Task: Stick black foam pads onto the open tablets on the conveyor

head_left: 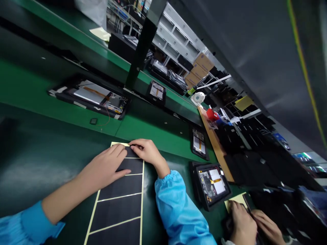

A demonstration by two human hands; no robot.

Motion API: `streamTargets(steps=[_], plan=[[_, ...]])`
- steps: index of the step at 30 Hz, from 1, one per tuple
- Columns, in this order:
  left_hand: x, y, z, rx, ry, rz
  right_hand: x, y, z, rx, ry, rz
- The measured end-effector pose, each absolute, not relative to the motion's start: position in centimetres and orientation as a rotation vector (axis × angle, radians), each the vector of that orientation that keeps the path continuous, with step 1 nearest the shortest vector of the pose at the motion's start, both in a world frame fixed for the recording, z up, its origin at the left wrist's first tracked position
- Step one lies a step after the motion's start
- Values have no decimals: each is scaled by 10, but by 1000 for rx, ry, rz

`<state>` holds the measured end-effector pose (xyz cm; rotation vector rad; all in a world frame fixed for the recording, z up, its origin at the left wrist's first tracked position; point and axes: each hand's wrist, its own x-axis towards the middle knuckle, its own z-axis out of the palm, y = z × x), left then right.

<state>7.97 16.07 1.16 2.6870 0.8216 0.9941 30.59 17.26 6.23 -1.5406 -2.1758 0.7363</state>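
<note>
A long yellow backing sheet (95, 207) lies on the dark green bench, carrying several black rectangular pads (120, 187) in a row. My left hand (106, 165) rests flat on the sheet near its far end, fingers stretched over a pad. My right hand (145, 151) is at the sheet's far end, its fingertips pinched at the edge of the topmost black pad (131, 153). Both sleeves are light blue.
Opened tablets lie about: a large one (94, 97) on the green conveyor strip, smaller ones (157, 92) (199, 143) (212, 183) further along. Another person's hands (250, 226) work at the lower right. A black post (143, 44), a white fan (198, 98), cardboard boxes (199, 69).
</note>
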Motion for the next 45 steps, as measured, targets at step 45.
streamTargets(steps=[45], plan=[[64,84,4,2798,1085,1005,256,149,54,-1478,-2124,466]])
